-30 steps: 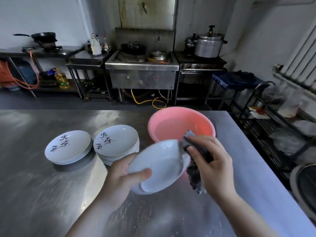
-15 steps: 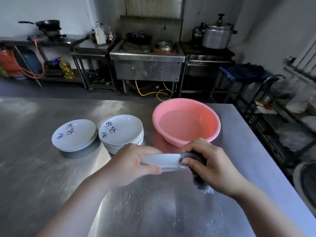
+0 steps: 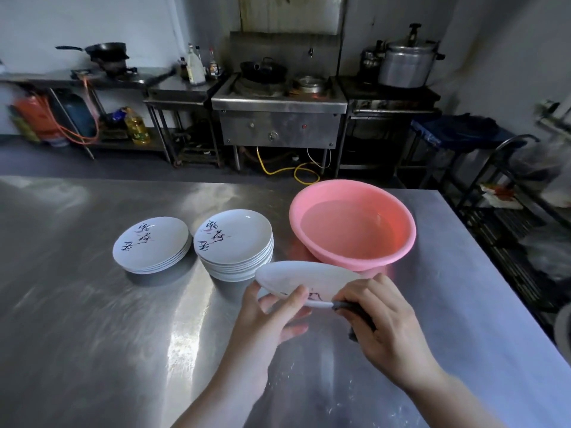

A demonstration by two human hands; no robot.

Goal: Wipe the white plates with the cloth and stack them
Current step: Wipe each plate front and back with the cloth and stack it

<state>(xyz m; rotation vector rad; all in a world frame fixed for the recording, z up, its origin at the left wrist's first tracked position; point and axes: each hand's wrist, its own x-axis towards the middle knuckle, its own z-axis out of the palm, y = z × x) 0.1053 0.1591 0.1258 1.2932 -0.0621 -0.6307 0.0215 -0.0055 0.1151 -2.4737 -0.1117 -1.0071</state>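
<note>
My left hand (image 3: 272, 316) holds a white plate (image 3: 304, 281) above the bench (image 3: 92, 319), thumb curled over the near rim, fingers underneath. My right hand (image 3: 383, 325) pinches a dark cloth (image 3: 355, 313) against the plate's near right edge, fingers curled round it. The plate is tilted, its inside facing up and away from me, with a bit of black and pink marking by the thumb. It hangs just in front of the pink basin (image 3: 353, 225) and just right of the taller stack.

The bench is brushed steel, scuffed, with bright window glare in patches and pale specks on the near part. Two stacks of white plates sit near the middle of it: the taller stack (image 3: 234, 242) just left of the basin, the lower stack (image 3: 151, 245) just beside that, toward the bench's left edge. Both top plates show black brush lettering. The basin sits toward the far right corner and has water in it.

Across a dark floor, a steel wok stove (image 3: 278, 115) stands against the far wall with a dark wok (image 3: 262, 71) on it. Right of it a big lidded metal pot (image 3: 408, 64) on a dark counter. Left of it a steel side table with bottles (image 3: 194, 67), then a burner with a black pan (image 3: 106, 50). An oil jug (image 3: 137, 128) on the low shelf, an orange hose (image 3: 71, 131) and a yellow hose (image 3: 290, 173) on the floor. A wire rack (image 3: 509, 193) off the bench's right edge, contents blurred.
</note>
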